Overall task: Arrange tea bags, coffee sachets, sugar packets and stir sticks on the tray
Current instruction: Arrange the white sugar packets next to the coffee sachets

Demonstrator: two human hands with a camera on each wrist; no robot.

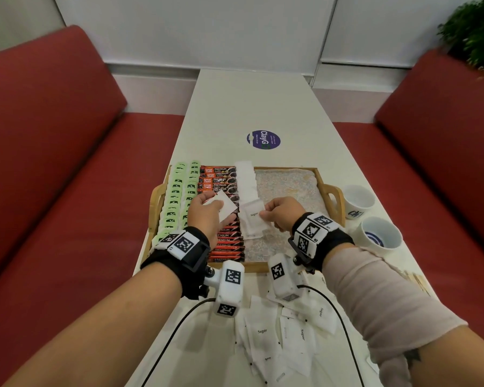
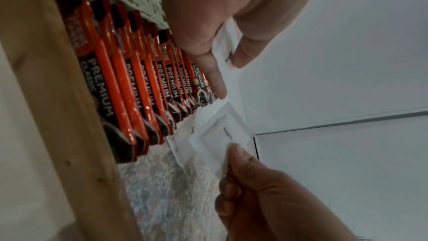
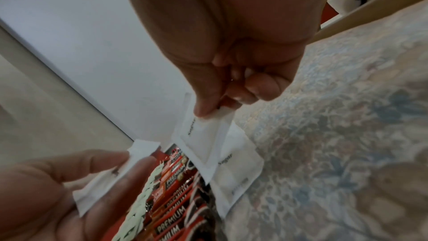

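Note:
A wooden tray [image 1: 337, 203] holds rows of green tea bags [image 1: 176, 196], red coffee sachets [image 1: 221, 177] and a column of white sugar packets [image 1: 246, 180]. My right hand [image 1: 280, 212] pinches a white sugar packet [image 1: 252, 216] by its edge, just above the packet column; the same sugar packet [image 3: 201, 136] hangs from thumb and finger in the right wrist view. My left hand [image 1: 207, 210] holds a few more sugar packets [image 1: 224, 208] over the coffee row, and these spare packets [image 2: 228, 47] sit between thumb and fingers.
Loose sugar packets [image 1: 277, 336] lie heaped on the white table near me. Two white cups [image 1: 379, 237] stand right of the tray. Wooden stir sticks [image 1: 419, 280] lie at the table's right edge. Red benches flank the table. The tray's right half shows patterned lining [image 1: 288, 185].

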